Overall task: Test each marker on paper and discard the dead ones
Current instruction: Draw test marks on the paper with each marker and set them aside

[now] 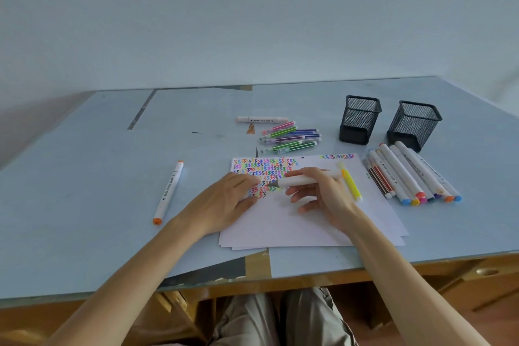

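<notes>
One marker [306,179] is in hand: the right hand [323,194] pinches its white barrel between thumb and forefinger, the other fingers loosely spread below, and the dark tip points left, at or just above the paper [295,222] — contact is too fine to tell. The tip sits at the low edge of the coloured squiggles [264,171] that fill the sheet's upper left. The left hand [230,199] lies flat, fingers straight, pressing the paper still just beside the tip.

So the step looks like a test stroke with this marker. The next move calls for a short drag on blank paper below the squiggles, then a look at whether ink shows — and a choice of pile.

Outward: a yellow highlighter [350,182] lies on the sheet by the right wrist; a row of white markers [410,174] lies right of the paper, thin pens [292,136] beyond it, a lone orange-capped marker [168,191] well to the left. Two mesh cups [359,118] stand at the back right.
</notes>
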